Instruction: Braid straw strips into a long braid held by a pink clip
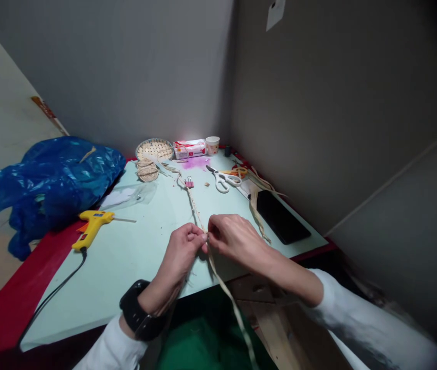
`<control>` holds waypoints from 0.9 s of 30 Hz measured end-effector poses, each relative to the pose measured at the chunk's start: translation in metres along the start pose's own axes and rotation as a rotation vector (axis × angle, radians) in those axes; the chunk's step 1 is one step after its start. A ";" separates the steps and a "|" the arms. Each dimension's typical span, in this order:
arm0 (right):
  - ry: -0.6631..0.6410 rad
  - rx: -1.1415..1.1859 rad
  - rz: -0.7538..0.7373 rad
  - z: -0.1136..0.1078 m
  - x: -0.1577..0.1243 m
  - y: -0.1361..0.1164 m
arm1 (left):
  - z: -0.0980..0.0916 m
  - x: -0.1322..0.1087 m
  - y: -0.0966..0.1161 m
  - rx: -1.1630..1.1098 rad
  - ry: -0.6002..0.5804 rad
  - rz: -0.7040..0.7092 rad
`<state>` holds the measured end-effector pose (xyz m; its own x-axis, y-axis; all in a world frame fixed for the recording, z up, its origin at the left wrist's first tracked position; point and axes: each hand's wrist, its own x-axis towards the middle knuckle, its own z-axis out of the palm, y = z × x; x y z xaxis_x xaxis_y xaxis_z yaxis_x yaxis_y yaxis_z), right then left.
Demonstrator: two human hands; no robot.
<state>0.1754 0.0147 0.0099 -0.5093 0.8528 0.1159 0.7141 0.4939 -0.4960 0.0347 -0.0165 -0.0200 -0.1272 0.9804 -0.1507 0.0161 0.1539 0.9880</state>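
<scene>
A pale braided cord [194,205] runs down the table from a pink binder clip [189,182]. At its near end my left hand [185,244] pinches it between thumb and fingers. My right hand [232,236] is closed on the same cord, its fingertips touching those of the left. Below the hands, a loose fibre strand [228,293] hangs past the table's front edge toward my lap. The exact grip of the right fingertips is partly hidden.
A yellow glue gun [95,228] and blue plastic bag [60,180] lie left. White scissors [224,180], a black phone [280,216] and loose fibre strips [256,205] are right. A woven basket [155,149], tissue pack [190,149] and paper cup [213,146] stand at the back.
</scene>
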 end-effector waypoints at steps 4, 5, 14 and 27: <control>0.061 -0.013 0.072 0.009 -0.007 -0.003 | 0.011 -0.004 -0.013 -0.025 0.109 0.059; 0.075 0.015 0.085 0.012 -0.009 -0.003 | 0.013 -0.005 -0.014 -0.029 0.124 0.064; 0.281 -0.065 0.224 0.047 -0.027 -0.020 | 0.015 -0.014 -0.014 -0.159 0.128 0.016; 0.329 0.098 -0.034 0.038 -0.032 -0.006 | 0.000 -0.014 -0.009 -0.234 0.081 -0.083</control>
<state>0.1696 -0.0217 -0.0234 -0.3386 0.8530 0.3972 0.6416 0.5181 -0.5657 0.0368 -0.0315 -0.0271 -0.1980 0.9510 -0.2376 -0.2268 0.1914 0.9550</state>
